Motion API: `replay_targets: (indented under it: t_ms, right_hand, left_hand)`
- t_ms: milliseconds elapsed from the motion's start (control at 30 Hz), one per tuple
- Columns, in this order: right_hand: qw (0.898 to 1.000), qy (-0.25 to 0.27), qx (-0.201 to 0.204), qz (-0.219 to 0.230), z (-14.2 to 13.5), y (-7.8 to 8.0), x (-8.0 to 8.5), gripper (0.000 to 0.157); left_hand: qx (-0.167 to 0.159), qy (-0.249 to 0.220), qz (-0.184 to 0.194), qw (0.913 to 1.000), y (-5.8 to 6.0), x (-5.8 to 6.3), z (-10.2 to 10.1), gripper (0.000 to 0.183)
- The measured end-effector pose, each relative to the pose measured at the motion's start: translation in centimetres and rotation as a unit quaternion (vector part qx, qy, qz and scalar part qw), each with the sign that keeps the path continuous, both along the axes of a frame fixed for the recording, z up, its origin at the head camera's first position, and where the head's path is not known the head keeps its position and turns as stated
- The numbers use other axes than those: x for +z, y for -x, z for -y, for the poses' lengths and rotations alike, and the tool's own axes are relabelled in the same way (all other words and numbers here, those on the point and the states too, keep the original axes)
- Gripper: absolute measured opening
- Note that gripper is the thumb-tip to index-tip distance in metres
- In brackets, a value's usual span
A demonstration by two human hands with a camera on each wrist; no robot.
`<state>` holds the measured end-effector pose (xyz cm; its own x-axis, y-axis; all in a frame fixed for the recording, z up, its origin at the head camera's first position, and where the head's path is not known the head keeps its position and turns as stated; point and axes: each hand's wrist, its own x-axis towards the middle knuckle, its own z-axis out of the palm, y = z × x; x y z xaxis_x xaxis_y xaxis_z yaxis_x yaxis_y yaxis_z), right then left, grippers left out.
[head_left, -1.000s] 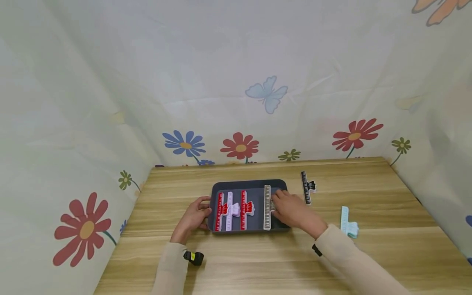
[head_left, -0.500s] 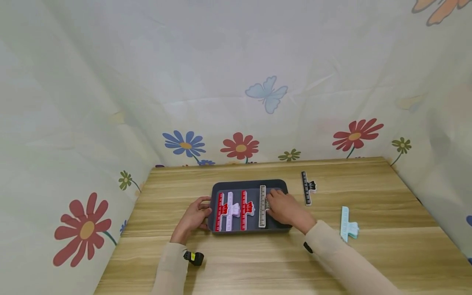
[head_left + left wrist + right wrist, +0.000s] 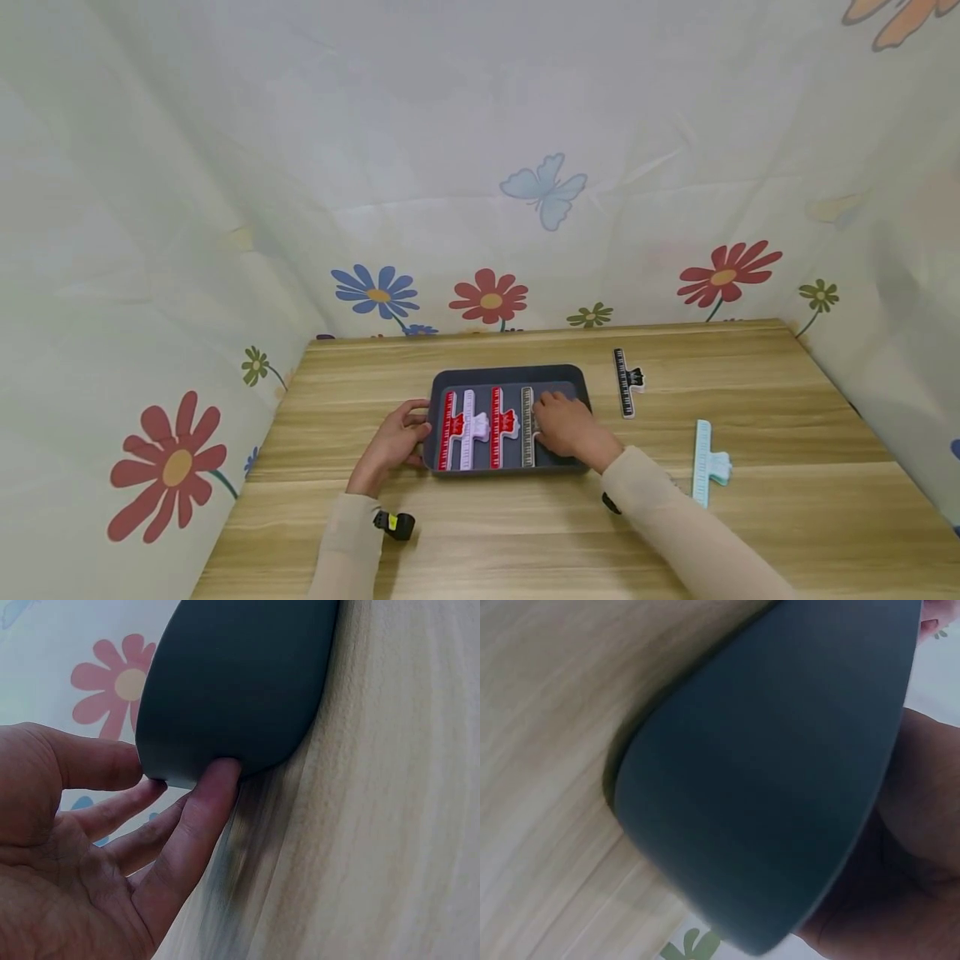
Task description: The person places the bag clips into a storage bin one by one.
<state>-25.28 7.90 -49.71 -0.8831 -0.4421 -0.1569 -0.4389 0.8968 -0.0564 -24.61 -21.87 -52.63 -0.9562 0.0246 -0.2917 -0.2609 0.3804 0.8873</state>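
Observation:
In the head view a dark grey tray (image 3: 510,372) lies on the table. My left hand (image 3: 393,435) is at its left end; in the left wrist view its fairly straight fingers (image 3: 191,847) touch the outer wall. Inside the tray, my right hand (image 3: 568,427) pinches a grey-brown clip (image 3: 527,429) with a long piano-key bar; the fingertips cover its handle. To its left lie a red clip (image 3: 496,433), a lilac clip (image 3: 467,442) and another red clip (image 3: 447,433), all lengthwise. The tray wall (image 3: 757,765) hides the right fingers in the right wrist view.
A black clip (image 3: 626,383) lies beyond the tray's right end. Nearer, beside my right sleeve (image 3: 682,529), is a light blue clip (image 3: 702,462). Flower-printed cloth (image 3: 420,208) rises behind the wooden table (image 3: 480,542).
My right hand has moved left inside the tray with the grey-brown clip, which now lies lower and closer to the red clip. The left hand stays at the tray's end.

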Motion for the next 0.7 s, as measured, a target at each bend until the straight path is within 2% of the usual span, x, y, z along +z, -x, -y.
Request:
replay_targets:
  t_ms: [700]
  right_hand:
    - [1.0, -0.013, 0.003, -0.006, 1.5, 0.0, -0.2, 0.052]
  left_hand:
    - [-0.009, -0.015, -0.018, 0.9997, -0.2, -0.1, 0.1, 0.045]
